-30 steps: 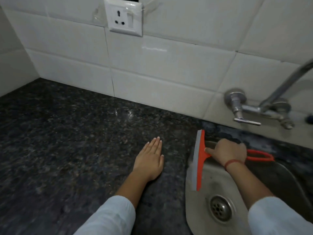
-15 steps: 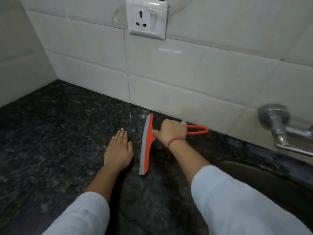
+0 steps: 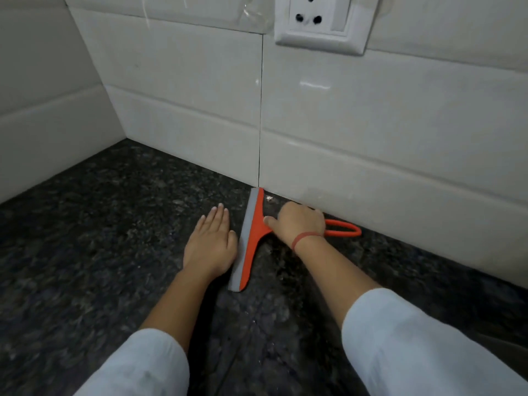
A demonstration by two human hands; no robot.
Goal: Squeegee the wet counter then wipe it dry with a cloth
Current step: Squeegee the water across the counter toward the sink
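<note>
Gripping the orange squeegee (image 3: pixel 251 238) by its handle, the person's right hand (image 3: pixel 297 225) has its fingers curled round the stem, with one finger stretched forward onto the neck. The tool has an orange plastic body and a grey rubber strip along its left side. A thin orange loop (image 3: pixel 343 228) at the handle's end sticks out past the hand to the right.

The blade lies on the dark speckled counter (image 3: pixel 100 238) by its back edge, well to the right of the back left corner. Its far tip sits almost at the foot of the white wall tiles (image 3: pixel 371 124), and its length runs back toward the person.

The left hand (image 3: pixel 210 247) lies flat on the stone, palm down, fingers straight and together, grasping nothing. It sits just beside the grey strip, directly on the blade's left; whether the thumb touches the rubber I cannot tell.

A red band (image 3: pixel 305 238) circles the right wrist, and both arms wear pale sleeves (image 3: pixel 414 347). A small pale speck (image 3: pixel 268 198) lies by the blade's far tip. High on the tiles hangs a white socket plate (image 3: pixel 320 21).
</note>
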